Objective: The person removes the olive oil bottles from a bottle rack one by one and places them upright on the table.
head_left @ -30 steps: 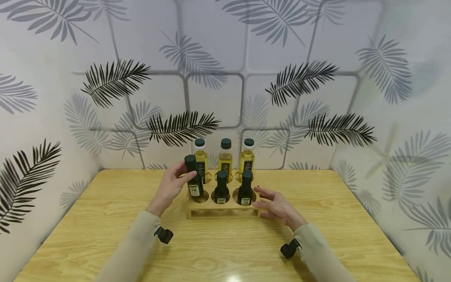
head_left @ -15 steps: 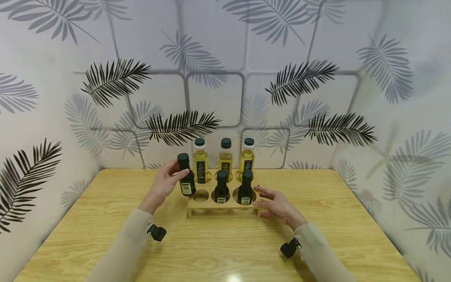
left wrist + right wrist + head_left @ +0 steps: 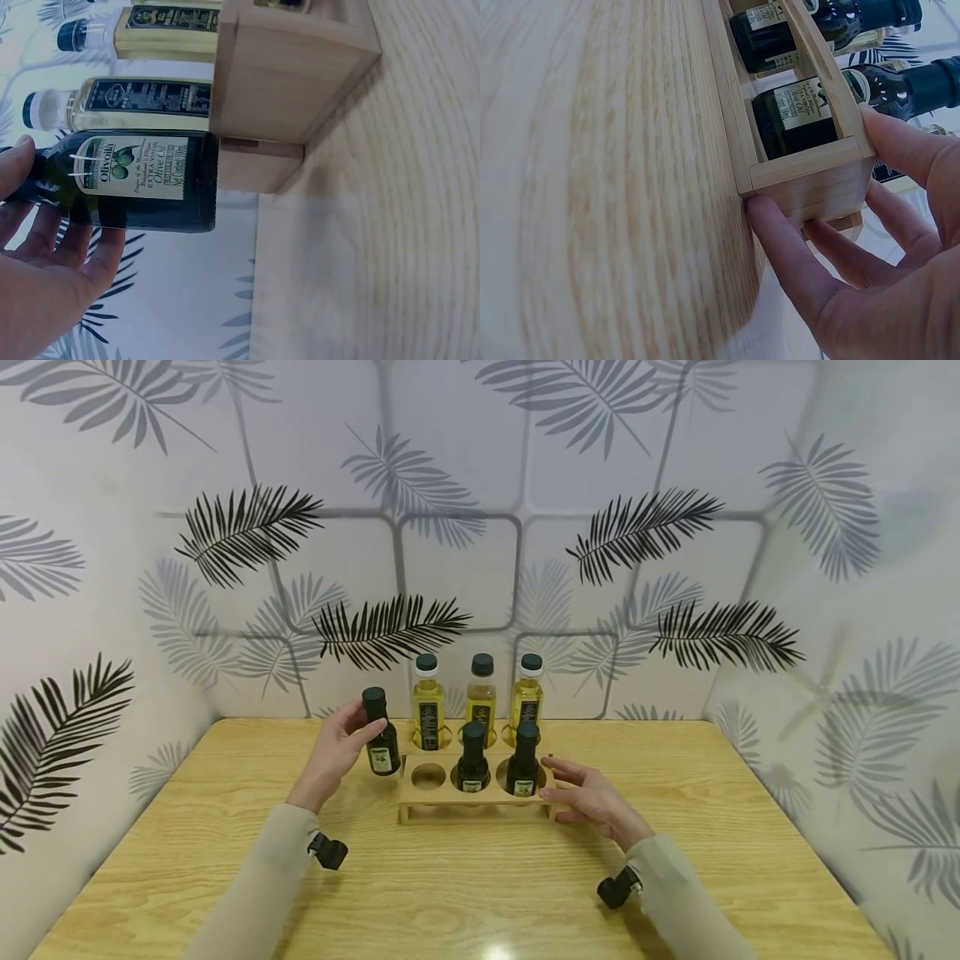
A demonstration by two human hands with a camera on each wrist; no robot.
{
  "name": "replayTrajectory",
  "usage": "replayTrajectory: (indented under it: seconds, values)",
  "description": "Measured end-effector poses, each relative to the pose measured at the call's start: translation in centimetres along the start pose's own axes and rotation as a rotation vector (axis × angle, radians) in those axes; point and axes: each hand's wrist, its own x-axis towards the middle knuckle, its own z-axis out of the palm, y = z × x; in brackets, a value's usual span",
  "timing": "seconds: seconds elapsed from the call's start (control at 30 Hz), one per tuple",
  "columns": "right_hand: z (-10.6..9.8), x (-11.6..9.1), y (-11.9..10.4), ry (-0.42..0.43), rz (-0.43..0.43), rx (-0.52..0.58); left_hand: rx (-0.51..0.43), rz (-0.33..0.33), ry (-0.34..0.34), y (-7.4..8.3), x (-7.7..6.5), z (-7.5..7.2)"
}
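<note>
My left hand (image 3: 335,758) holds a dark green olive oil bottle (image 3: 382,742) by its neck, thumb in front. The bottle is off the table, just left of the wooden bottle rack (image 3: 480,795). In the left wrist view its cream label (image 3: 135,169) reads "Olivolla". The rack's front left hole (image 3: 428,776) has no bottle in it. My right hand (image 3: 592,802) rests spread fingers against the rack's right end. In the right wrist view one fingertip (image 3: 763,208) is low at the rack's bottom corner, and the thumb lies at its upper front edge.
Two dark bottles, one in the middle (image 3: 472,762) and one on the right (image 3: 523,762), stand in the front row. Behind are three yellow oil bottles (image 3: 482,702) with green caps. The wooden table (image 3: 480,877) meets a leaf-patterned wall (image 3: 465,560).
My left hand has drawn the dark bottle out of the front left hole and moved it left, beside the rack. My right hand has stayed at the rack's right end.
</note>
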Motion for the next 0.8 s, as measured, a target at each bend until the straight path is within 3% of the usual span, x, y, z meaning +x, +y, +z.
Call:
replayTrajectory:
  seconds: [0.07,0.53,0.8]
  values:
    - [0.0,0.0,0.0,-0.001,-0.001,-0.001,0.006,-0.006,-0.001,-1.2,0.5,-0.1]
    - [0.3,-0.1,-0.1,0.015,0.000,-0.008,-0.023,-0.067,-0.014,-3.5,1.4,-0.6]
    - [0.2,-0.1,-0.1,0.016,0.000,-0.011,-0.020,-0.097,0.051,-4.5,2.1,-0.9]
